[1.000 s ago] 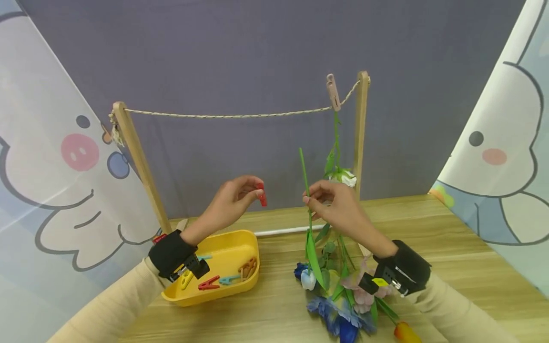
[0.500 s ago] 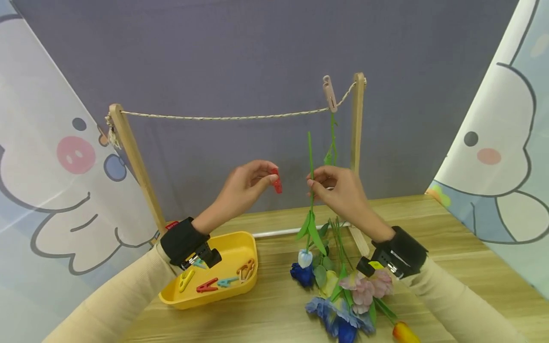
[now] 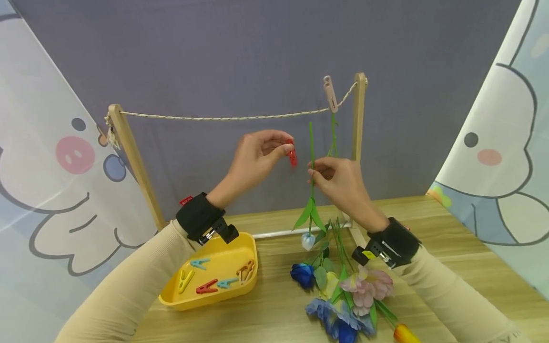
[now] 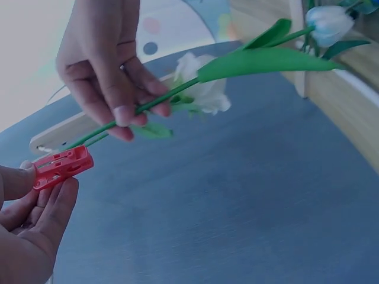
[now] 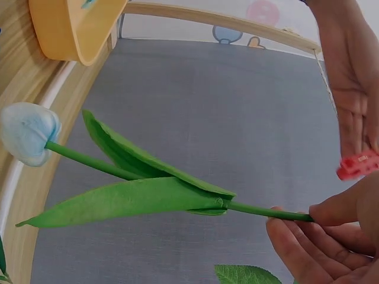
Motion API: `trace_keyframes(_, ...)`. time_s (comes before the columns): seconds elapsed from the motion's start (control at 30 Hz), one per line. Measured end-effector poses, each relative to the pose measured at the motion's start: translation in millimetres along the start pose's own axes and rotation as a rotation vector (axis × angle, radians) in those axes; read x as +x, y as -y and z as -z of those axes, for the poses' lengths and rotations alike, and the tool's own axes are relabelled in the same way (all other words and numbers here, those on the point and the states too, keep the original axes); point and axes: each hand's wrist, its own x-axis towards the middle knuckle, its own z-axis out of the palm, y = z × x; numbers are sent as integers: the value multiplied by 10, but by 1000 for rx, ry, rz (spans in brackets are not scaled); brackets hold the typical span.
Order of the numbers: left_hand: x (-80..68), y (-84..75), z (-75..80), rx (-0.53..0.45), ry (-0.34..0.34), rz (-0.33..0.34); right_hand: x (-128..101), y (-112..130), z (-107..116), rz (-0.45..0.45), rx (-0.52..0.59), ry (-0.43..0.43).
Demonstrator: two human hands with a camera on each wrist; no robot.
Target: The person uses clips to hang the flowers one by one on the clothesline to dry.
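My left hand [image 3: 259,157] pinches a red clothespin [image 3: 292,152] between thumb and fingers, just below the rope [image 3: 214,118]. To its right, my right hand [image 3: 340,183] pinches the green stem of a pale blue tulip [image 3: 308,241]. The tulip hangs head down, its bare stem end pointing up toward the rope. In the left wrist view the clothespin [image 4: 64,167] is close to the stem's end. A pink clothespin [image 3: 330,94] on the rope holds another stem; its white flower [image 4: 201,83] shows in the left wrist view.
Wooden posts [image 3: 133,157] carry the rope at both sides. A yellow basket [image 3: 206,301] with several clothespins stands at the left. Several artificial flowers lie on the table at the right, among them a blue rose [image 3: 302,275], pink blossoms [image 3: 364,288] and an orange tulip [image 3: 405,333].
My left hand has risen and moved right with the red clothespin, nearer the stem. The right hand has lifted the tulip, bringing its stem end almost up to the rope.
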Motion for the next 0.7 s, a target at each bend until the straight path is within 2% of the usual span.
trace_keyframes(0.3, 360, -161, 1, -71, -115, -38, 65, -58, -7, 42, -21, -77)
trace_keyframes(0.43, 436, -304, -3, -91, -173, -62, 95, -48, 0, 34, -32, -100)
trace_keyframes(0.57, 480, -443, -3, -107, -227, -48, 151, -18, 7, 35, -40, -110)
trace_keyframes(0.7, 580, -396, -19, -110, -260, -24, 205, -11, 10, 26, -37, -110)
